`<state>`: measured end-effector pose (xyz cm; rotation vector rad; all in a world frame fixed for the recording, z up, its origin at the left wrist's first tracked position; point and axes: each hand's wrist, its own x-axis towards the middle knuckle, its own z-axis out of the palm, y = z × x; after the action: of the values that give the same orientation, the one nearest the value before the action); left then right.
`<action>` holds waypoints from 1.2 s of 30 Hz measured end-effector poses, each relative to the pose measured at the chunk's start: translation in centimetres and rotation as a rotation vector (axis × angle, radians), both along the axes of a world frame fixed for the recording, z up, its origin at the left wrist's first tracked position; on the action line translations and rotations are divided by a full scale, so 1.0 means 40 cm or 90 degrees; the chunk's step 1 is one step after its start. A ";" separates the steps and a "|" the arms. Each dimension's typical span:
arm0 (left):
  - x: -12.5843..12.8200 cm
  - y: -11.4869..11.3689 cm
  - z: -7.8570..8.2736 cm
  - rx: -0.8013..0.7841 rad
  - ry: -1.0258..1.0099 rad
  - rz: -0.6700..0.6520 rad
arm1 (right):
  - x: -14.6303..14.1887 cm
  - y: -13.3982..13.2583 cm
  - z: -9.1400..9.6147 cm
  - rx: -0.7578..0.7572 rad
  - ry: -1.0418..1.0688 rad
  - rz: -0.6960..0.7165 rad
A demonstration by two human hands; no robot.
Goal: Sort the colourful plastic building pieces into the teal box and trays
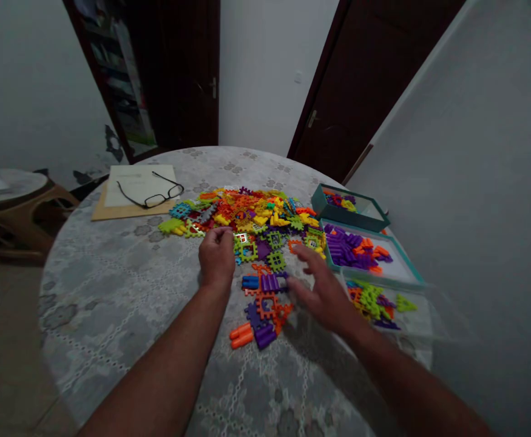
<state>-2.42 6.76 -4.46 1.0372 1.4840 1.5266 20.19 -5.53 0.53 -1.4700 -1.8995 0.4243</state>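
Observation:
My left hand (216, 256) is curled closed at the near left edge of a pile of coloured plastic building pieces (247, 209). Whatever its fingers hold, if anything, is hidden. Green window-shaped pieces (276, 261) lie just right of it. My right hand (320, 291) hovers with fingers apart, right of a purple ribbed piece (269, 283), and appears to hold nothing. Nearer me lie a blue piece (250, 281), an orange square frame piece (266, 305), orange tube pieces (241, 335) and another purple ribbed piece (265, 335).
On the right stand a teal-edged box (351, 213), a tray of purple and orange pieces (406, 270) and a clear container (422, 309) with green pieces. Black glasses (155, 199) rest on papers and a brown folder (110, 209) at left. A patterned cloth (124, 291) covers the round table.

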 end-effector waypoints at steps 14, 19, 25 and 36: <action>0.016 -0.003 -0.017 0.126 0.393 -0.034 | -0.190 -0.108 -0.127 0.091 -0.297 0.129; 0.023 -0.006 -0.034 0.122 0.507 -0.009 | -0.137 -0.070 -0.146 0.116 -0.303 -0.014; 0.027 -0.009 -0.052 0.116 0.637 -0.089 | -0.101 -0.045 -0.182 0.046 -0.254 -0.205; 0.044 -0.029 -0.037 0.149 0.716 -0.228 | -0.073 0.044 -0.214 0.055 -0.205 -0.221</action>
<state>-0.65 5.60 -5.94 2.3902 1.6470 0.8411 17.27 -3.76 -8.02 -1.8505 -1.8182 -0.0598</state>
